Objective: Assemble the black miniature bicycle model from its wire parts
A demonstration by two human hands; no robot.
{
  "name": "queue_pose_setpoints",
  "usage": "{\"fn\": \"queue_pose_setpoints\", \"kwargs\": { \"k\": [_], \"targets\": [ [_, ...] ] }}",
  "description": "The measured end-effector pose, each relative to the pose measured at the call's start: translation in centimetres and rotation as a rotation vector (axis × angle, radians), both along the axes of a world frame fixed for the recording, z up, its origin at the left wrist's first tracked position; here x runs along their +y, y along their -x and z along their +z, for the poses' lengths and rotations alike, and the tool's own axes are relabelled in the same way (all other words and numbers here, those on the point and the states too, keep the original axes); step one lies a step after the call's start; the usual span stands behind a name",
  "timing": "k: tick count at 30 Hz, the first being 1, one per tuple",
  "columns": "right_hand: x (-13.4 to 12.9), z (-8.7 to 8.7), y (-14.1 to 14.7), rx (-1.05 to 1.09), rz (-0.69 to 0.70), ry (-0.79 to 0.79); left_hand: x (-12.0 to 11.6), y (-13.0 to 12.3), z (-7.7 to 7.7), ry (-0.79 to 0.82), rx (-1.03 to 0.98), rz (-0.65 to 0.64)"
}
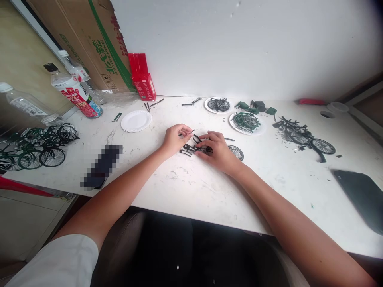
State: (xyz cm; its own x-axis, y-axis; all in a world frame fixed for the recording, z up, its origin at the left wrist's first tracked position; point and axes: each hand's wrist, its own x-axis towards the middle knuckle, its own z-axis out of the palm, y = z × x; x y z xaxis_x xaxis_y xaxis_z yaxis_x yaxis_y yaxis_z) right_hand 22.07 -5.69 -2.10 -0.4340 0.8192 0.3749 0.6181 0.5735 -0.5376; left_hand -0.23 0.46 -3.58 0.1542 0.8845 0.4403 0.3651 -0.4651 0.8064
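In the middle of the white table, black model bicycle parts (188, 150) lie under and around my hands. My left hand (177, 137) is closed in a pinch on a small dark part (193, 131), too small to name. My right hand (217, 149) is lowered over the black parts with its fingers bent and touching them; whether it grips one is hidden. A black spoked wheel (236, 153) lies flat just right of that hand. A thin black rod (229, 139) rests behind it.
Assembled model bicycles (42, 149) stand at the left, near bottles (76, 95) and a pixelated dark object (103, 167). Paper plates carry black parts (219, 104) and green parts (245, 121); another plate (136, 121) is at left. More black parts (302, 135) and a dark tray-like object (360, 195) lie right.
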Motion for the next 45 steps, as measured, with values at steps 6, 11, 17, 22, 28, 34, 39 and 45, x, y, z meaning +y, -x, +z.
{"fn": "queue_pose_setpoints", "kwargs": {
  "k": [6, 11, 17, 22, 28, 34, 39, 45],
  "targets": [
    [0.2, 0.0, -0.2, 0.028, 0.007, 0.022, -0.2, 0.0, 0.2, 0.0, 0.008, -0.013],
    [0.3, 0.1, -0.3, 0.069, 0.017, 0.026, -0.1, 0.0, 0.2, -0.004, 0.006, -0.016],
    [0.3, 0.4, -0.2, 0.114, 0.011, 0.03, -0.1, 0.0, 0.1, -0.014, 0.002, -0.017],
    [0.0, 0.9, 0.0, 0.169, 0.015, 0.004, -0.1, 0.1, 0.0, -0.02, 0.0, -0.012],
    [-0.5, 1.6, 0.2, 0.21, -0.01, 0.031, -0.1, 0.0, 0.1, -0.004, 0.01, 0.005],
    [-0.5, 1.6, 0.0, 0.24, -0.031, 0.038, -0.2, -0.1, 0.2, 0.004, 0.006, 0.011],
    [-0.7, 2.3, 0.2, 0.32, -0.028, 0.037, -0.2, -0.1, 0.2, 0.002, 0.006, 0.004],
    [-0.9, 2.8, 0.2, 0.346, -0.063, 0.109, -0.3, -0.1, 0.4, 0.005, 0.009, -0.003]
  ]
}}
